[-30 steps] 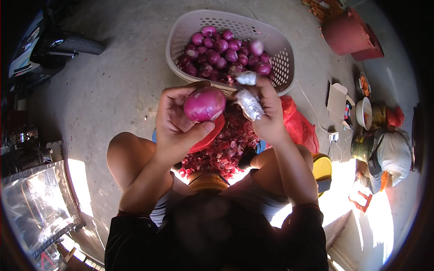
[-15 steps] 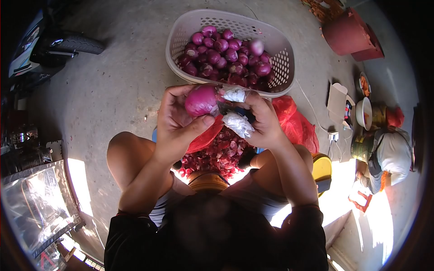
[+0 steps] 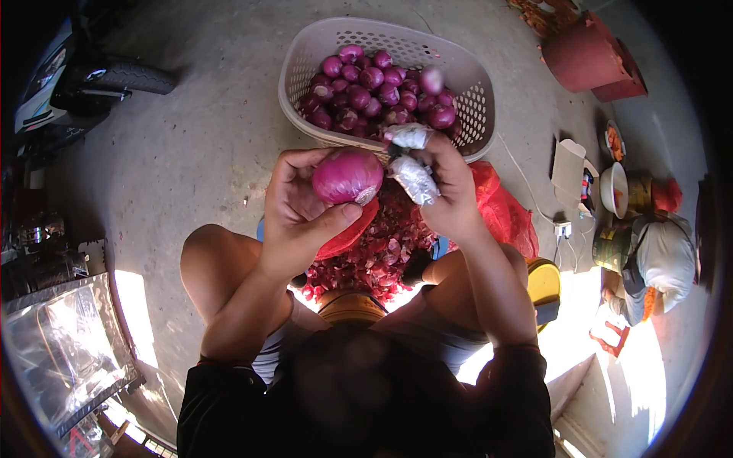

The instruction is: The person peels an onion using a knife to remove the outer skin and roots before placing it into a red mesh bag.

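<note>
Both forearms reach up from the lower frame; left hand (image 3: pixel 301 206) curls, right hand (image 3: pixel 450 187) bends its wrapped fingers at centre.

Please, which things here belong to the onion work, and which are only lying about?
Onion work:
held onion, in left hand
right hand
onion basket
loose skins

Apparently unrelated:
open carton
red tubs
motorcycle wheel

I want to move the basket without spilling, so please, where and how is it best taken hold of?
I would grip the basket by its rim at the left and right ends, coming from above: the rim stands clear of the piled onions, and the long oval shape suggests holding both ends.
</note>
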A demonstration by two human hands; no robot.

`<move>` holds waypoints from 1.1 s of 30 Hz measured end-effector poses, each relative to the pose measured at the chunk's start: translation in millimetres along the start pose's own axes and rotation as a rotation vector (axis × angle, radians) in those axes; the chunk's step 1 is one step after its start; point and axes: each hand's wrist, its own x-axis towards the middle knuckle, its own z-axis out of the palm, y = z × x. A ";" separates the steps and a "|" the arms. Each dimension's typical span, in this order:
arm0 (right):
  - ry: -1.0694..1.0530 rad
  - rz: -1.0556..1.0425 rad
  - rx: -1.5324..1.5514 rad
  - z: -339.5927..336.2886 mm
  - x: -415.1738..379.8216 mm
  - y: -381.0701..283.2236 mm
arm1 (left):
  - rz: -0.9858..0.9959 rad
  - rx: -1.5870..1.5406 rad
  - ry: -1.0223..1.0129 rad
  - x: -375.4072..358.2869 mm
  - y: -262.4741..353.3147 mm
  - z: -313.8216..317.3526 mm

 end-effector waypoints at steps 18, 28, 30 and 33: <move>-0.106 -0.262 -0.164 1.5 -0.2 11.5 | 0.014 0.088 0.003 1.5 -0.8 0.4; -0.130 -0.110 -0.088 2.8 -6.0 2.3 | 0.009 0.077 0.006 0.6 -1.3 -0.4; -0.092 -0.213 -0.100 6.8 -1.8 2.6 | 0.016 0.075 0.003 0.5 -1.3 -0.6; -0.112 -0.214 -0.150 3.4 -0.1 3.4 | 0.023 0.072 -0.006 0.5 -2.0 -0.9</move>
